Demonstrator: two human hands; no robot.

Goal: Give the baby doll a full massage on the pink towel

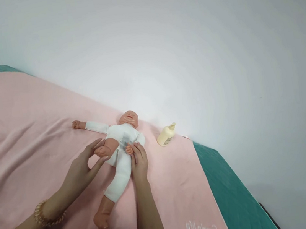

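Note:
A baby doll [123, 175] with a white cloth body lies on its back on the pink blanket, head toward the wall. One leg is bent up over its belly. My left hand [84, 164], with a beaded bracelet on the wrist, holds the raised foot [102, 151] between thumb and fingers. At the doll's other side, my right hand [139, 161] has its fingers closed round the doll's small hand [129, 149]. A greyish patch [125, 140] shows on the doll's belly; its details are blurred. The other leg stretches toward me.
A cream pump bottle [167, 134] stands right of the doll, near the white wall [205, 63]. Beneath everything, the pink blanket [176, 188] is wrinkled at left and carries mirrored lettering near the front. Green bedding [228, 187] shows past its right edge.

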